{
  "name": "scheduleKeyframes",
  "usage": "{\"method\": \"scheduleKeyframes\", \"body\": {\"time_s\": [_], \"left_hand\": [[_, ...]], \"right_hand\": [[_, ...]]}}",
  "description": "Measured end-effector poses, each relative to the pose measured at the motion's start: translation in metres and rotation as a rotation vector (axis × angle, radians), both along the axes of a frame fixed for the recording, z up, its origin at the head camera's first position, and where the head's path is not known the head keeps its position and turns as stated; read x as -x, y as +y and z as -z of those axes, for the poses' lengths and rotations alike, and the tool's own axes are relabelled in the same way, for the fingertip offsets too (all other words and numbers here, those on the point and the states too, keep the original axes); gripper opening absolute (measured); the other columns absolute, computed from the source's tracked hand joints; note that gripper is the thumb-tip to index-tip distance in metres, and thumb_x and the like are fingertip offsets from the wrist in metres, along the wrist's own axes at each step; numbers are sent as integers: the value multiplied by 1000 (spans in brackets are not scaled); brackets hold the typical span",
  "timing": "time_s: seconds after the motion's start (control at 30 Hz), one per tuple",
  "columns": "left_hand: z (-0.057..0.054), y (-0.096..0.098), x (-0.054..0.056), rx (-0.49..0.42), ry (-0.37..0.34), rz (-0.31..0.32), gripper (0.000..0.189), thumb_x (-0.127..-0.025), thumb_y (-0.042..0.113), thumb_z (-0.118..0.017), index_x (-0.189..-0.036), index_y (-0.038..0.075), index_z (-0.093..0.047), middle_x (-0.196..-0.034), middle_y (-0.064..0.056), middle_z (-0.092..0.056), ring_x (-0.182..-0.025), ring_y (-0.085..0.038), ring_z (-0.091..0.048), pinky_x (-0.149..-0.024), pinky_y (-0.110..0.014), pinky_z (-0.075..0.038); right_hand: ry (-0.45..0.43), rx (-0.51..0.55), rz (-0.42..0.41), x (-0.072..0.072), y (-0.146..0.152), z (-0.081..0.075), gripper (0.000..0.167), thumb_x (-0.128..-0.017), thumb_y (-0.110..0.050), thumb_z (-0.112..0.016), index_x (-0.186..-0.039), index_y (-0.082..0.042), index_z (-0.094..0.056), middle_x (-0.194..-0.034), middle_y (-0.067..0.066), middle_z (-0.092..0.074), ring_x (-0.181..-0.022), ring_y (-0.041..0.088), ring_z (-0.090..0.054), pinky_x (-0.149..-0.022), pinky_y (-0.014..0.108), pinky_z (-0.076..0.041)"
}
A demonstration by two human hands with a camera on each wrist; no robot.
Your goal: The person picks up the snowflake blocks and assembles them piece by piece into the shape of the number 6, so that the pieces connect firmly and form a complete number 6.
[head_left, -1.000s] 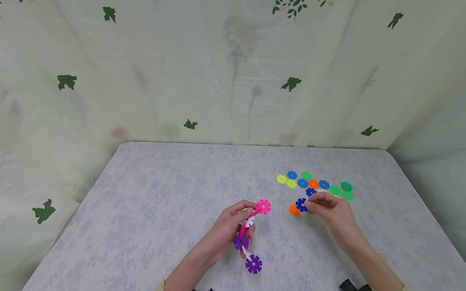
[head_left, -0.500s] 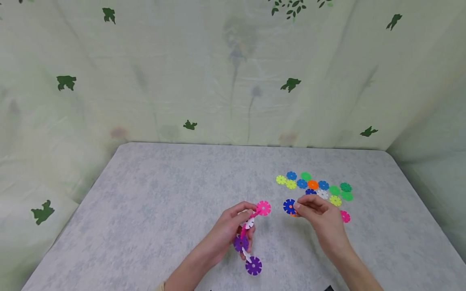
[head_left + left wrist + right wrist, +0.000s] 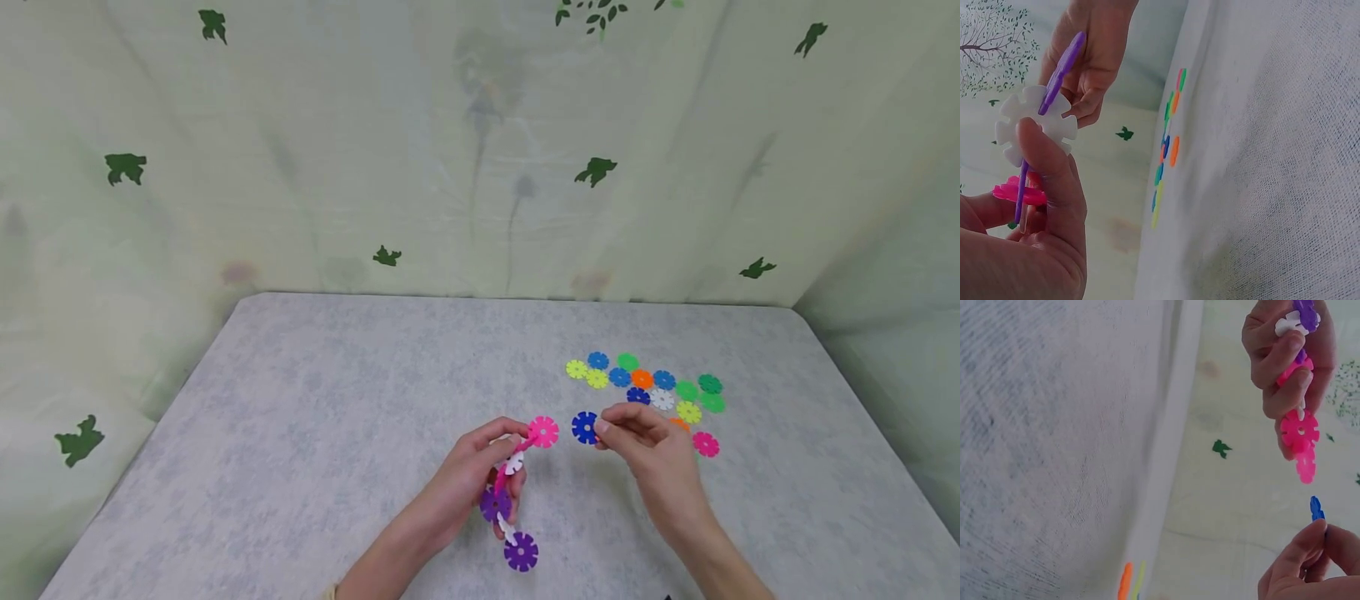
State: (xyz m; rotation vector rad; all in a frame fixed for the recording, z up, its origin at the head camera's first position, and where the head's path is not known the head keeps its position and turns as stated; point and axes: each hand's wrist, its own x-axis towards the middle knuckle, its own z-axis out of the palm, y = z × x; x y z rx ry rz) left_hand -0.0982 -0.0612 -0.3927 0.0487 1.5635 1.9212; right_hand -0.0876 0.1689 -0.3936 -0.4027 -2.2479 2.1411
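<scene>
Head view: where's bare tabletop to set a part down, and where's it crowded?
Bare: the left part of the table, from its left edge to the left hand; the strip from the loose pink disc to the right edge. Crowded: beyond the right hand, where loose discs cluster. Tight: between the held blue disc and the held chain.

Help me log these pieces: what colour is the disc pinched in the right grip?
Dark blue; the head view best shows the disc in the right grip.
</scene>
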Motion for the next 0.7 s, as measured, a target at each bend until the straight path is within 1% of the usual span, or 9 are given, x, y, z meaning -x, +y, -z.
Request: {"method": "scheduleKeyframes", "body": {"time_s": [0.2, 0.4, 0.53, 0.7], "left_hand": [[-2, 2, -1, 3, 7, 0, 28, -103, 28, -48, -123, 10, -58, -67, -8, -58, -48, -18, -58, -42, -28, -49], [-3, 2, -1, -14, 9, 3, 30, -103, 29, -50, -123, 8, -58, -67, -8, -58, -47, -18, -56, -46, -28, -50], [-3, 0, -1, -41, 15, 21, 32, -102, 30, -51, -122, 6, -58, -65, -8, -58, -45, -17, -55, -42, -26, -47], [-4, -3, -1, -69, -5, 46, 33, -101, 30, -54, -122, 6, -61, -64, -7, -57, -44, -16, -55, -38, -24, -45]], "right_hand": [[-11, 9, 1, -3, -7, -2, 22, -91, -12, -72, -108, 1, -64, -100, 11, -65, -87, 24, -67, -82, 29, -55], [29, 32, -12, -4, -9, -1, 24, -90, -11, -73, -108, 2, -63, -101, 13, -64, -88, 26, -66, -82, 31, -55], [64, 40, -39, -4, -7, 2, 25, -89, -12, -74, -107, 1, -63, -102, 14, -63, -89, 27, -66, -83, 31, -55], [113, 27, -97, -5, -4, 5, 24, -89, -14, -75, -105, 0, -64, -103, 15, -61, -90, 28, -65, -82, 32, -56]]}}
